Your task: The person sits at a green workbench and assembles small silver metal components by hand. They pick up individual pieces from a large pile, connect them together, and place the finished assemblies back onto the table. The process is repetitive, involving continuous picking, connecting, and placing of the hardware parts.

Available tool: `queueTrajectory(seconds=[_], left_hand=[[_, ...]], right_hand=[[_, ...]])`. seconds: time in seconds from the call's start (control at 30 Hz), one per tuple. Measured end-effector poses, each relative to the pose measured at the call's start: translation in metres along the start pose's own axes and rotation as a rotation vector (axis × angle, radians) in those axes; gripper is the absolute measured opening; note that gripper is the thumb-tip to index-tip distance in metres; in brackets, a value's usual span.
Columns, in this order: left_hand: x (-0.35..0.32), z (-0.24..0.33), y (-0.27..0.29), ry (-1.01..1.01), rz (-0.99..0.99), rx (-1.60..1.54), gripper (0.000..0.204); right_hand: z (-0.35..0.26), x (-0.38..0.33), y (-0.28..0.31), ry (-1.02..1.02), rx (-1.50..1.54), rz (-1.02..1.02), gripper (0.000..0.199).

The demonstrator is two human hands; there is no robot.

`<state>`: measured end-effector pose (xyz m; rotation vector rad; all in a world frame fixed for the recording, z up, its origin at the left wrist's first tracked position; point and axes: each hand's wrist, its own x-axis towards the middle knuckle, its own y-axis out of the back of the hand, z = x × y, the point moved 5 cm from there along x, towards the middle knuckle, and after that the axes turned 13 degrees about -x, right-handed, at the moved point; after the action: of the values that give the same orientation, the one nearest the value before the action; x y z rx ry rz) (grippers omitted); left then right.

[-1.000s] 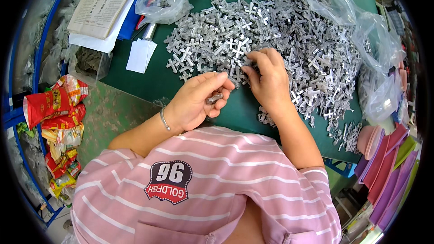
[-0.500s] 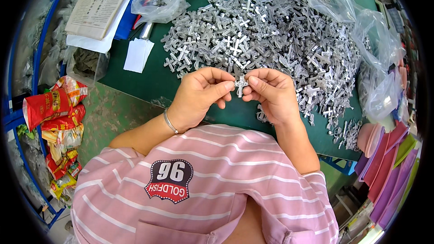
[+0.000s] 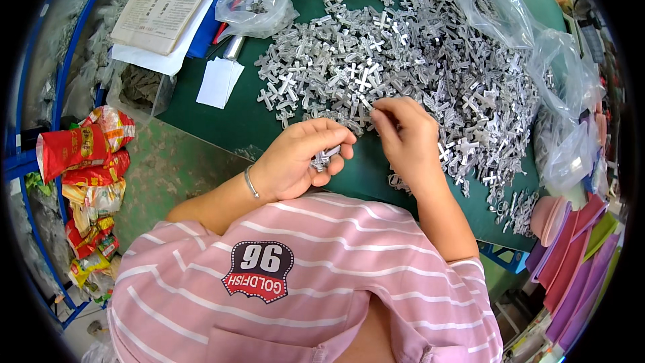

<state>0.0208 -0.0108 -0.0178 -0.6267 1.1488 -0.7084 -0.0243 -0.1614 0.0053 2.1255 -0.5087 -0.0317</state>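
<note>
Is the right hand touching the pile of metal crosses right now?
Touching. The head view shows the right hand with its fingertips pressed into the near edge of the pile of metal crosses, no gap visible.

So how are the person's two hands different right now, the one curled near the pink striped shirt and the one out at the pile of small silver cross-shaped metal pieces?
The left hand is curled, holding a few small silver metal pieces above the green mat; the right hand reaches its fingertips into the heap of silver cross-shaped pieces. The left wrist wears a thin bracelet; the right wrist is bare. Both are bare hands, close together.
</note>
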Motion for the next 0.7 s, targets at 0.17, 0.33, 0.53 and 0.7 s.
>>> queueTrajectory(seconds=[0.17,0.33,0.53,0.7], left_hand=[[0.001,0.001,0.004,-0.081,-0.007,0.038,0.012],[0.002,0.001,0.003,-0.146,-0.007,0.085,0.011],[0.004,0.004,-0.003,-0.235,-0.026,0.143,0.011],[-0.002,0.011,0.005,-0.354,0.013,0.197,0.013]], right_hand=[[-0.008,0.005,-0.010,0.084,-0.333,0.014,0.009],[-0.017,0.004,-0.015,0.107,-0.467,0.041,0.010],[-0.018,0.014,-0.016,0.184,-0.321,0.182,0.006],[0.010,0.004,-0.016,-0.359,0.598,-0.202,0.009]])
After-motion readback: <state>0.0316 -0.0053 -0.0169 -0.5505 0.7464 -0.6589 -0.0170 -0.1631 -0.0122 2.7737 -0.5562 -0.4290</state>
